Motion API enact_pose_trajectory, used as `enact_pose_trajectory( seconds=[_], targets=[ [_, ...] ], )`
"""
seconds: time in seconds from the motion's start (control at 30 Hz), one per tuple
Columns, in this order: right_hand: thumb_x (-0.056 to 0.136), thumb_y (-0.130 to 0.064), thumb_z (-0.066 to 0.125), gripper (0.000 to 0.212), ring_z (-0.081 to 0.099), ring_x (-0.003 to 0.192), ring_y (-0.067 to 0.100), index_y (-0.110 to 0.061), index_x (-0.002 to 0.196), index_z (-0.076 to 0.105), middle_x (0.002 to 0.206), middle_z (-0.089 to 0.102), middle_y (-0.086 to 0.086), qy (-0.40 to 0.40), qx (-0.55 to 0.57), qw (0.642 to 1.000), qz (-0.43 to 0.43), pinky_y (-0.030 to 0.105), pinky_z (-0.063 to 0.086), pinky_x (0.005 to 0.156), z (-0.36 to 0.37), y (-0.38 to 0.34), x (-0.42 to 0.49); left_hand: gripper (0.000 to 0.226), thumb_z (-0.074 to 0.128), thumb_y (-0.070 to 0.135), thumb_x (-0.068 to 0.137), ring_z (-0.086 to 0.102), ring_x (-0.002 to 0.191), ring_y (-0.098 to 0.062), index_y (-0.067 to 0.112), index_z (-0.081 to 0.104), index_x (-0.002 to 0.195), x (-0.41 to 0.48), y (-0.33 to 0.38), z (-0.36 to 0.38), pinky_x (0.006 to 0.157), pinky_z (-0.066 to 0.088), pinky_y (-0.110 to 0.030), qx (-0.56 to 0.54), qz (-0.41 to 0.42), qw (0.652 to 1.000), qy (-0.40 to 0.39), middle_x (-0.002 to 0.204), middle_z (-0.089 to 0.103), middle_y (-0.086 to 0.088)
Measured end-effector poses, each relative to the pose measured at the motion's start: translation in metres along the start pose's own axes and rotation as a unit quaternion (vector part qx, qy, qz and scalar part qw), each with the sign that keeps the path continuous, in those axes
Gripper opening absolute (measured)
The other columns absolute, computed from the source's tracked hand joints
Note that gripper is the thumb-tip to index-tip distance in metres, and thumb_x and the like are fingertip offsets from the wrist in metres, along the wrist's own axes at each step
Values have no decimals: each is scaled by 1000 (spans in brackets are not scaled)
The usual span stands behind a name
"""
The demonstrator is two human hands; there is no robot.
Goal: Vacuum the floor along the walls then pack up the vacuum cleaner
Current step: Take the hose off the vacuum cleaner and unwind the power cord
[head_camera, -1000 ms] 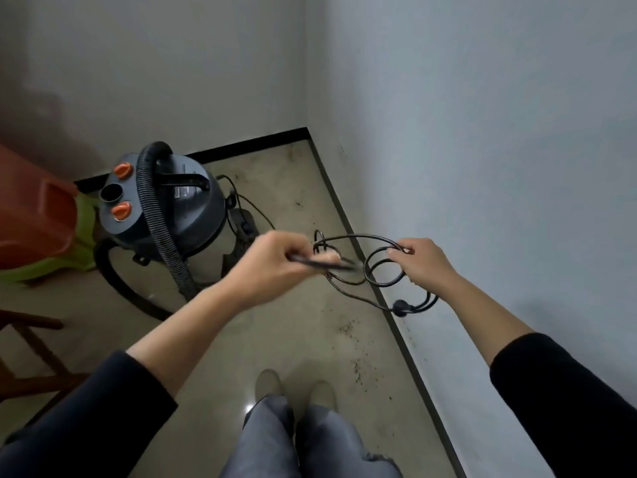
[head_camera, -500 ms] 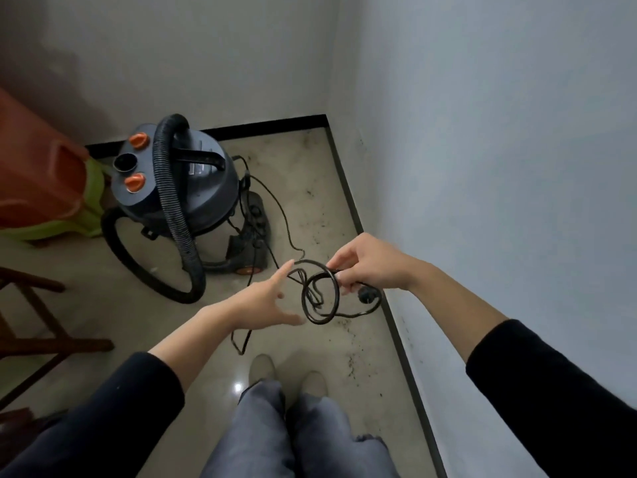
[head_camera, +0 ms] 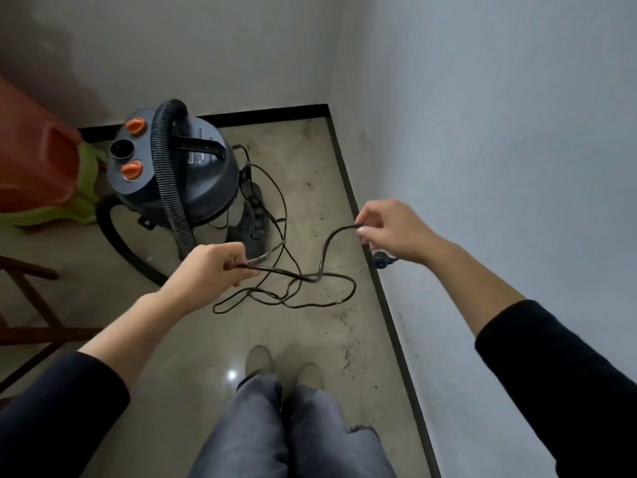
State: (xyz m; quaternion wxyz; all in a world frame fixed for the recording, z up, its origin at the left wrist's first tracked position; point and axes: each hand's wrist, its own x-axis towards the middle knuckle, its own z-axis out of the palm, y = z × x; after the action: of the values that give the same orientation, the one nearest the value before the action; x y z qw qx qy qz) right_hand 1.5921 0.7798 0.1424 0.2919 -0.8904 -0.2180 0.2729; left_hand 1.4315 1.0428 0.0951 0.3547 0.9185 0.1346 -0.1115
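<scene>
Fingers of the left hand (head_camera: 208,267) curl round the black cord (head_camera: 322,262) at frame centre; the right hand (head_camera: 394,232) pinches it further right, seemingly above its plug (head_camera: 381,263). The vacuum cleaner (head_camera: 200,174) stands upper left.

A bare corner of a plain indoor room, maybe in a home.
I see a white far wall (head_camera: 206,46) meet a white right wall (head_camera: 499,132), with a black strip (head_camera: 358,215) along the bottom. The floor (head_camera: 193,357) is shiny tan tile with dirt specks (head_camera: 344,317). A grey vacuum cleaner (head_camera: 210,174) stands far left beside an orange plastic stool (head_camera: 31,160) stacked on a green one (head_camera: 84,174).
</scene>
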Motion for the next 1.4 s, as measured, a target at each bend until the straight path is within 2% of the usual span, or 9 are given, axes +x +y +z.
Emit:
enact_pose_trajectory(
  seconds=[0.23,0.43,0.63,0.73,0.93,1.07,1.13,1.3,1.4],
  targets=[
    [82,-15,71,10,49,55,7,-14,77,62,63,58,-4,205,85,975,20,12,37,49,-18,-14,12,20,69,39,86,65,66,-9,21,62,81,1,-39,7,65,54,-27,199,-96,953,-208,75,65,5],
    [83,-20,71,22,47,54,3,-21,67,56,61,55,-9,321,197,926,12,12,37,53,-43,-34,23,28,53,39,94,63,75,-18,17,62,80,17,-42,15,73,55,-34,185,-181,952,-161,80,65,-1],
    [92,-29,57,36,53,64,24,4,79,63,80,67,19,285,107,952,25,31,41,58,-44,-35,62,35,49,41,99,64,69,-20,22,65,73,35,-52,-1,67,51,-33,12,-207,977,-53,71,67,-4],
    [95,-26,56,30,56,66,23,-2,81,67,71,66,8,268,125,954,45,31,44,61,-32,-40,98,19,54,34,98,61,68,-17,27,63,83,60,-47,-6,66,52,-35,-38,-153,986,-55,74,65,1],
    [95,-28,55,33,44,50,16,0,79,64,58,50,7,263,144,950,86,26,41,50,1,-37,199,56,42,7,96,56,116,-17,19,35,150,175,-78,-2,96,43,-26,21,-140,973,-183,124,64,1],
    [95,-32,56,39,51,61,29,2,76,62,62,57,14,186,72,976,84,32,36,54,57,-15,263,24,44,10,93,59,100,-28,10,64,105,262,-110,14,84,46,-32,18,-207,974,-94,108,66,-10],
    [96,-32,54,41,45,57,24,2,73,58,56,50,7,164,58,980,97,32,33,53,79,-1,290,18,44,12,92,58,83,-28,13,54,77,302,-129,30,71,44,-32,-24,-242,967,-76,91,64,-10],
    [97,-32,52,44,40,53,16,-4,62,50,53,44,0,148,73,977,135,30,30,52,114,37,342,15,39,15,99,51,60,-19,6,47,108,363,-159,84,49,42,-24,-287,-419,855,-103,80,57,-9],
    [97,-28,52,48,34,50,11,-17,54,34,49,35,-7,132,70,979,141,29,26,50,124,48,354,52,42,19,99,47,58,-16,17,23,147,380,-170,109,48,40,-25,-351,-457,814,-73,71,50,-3]
  ],
)
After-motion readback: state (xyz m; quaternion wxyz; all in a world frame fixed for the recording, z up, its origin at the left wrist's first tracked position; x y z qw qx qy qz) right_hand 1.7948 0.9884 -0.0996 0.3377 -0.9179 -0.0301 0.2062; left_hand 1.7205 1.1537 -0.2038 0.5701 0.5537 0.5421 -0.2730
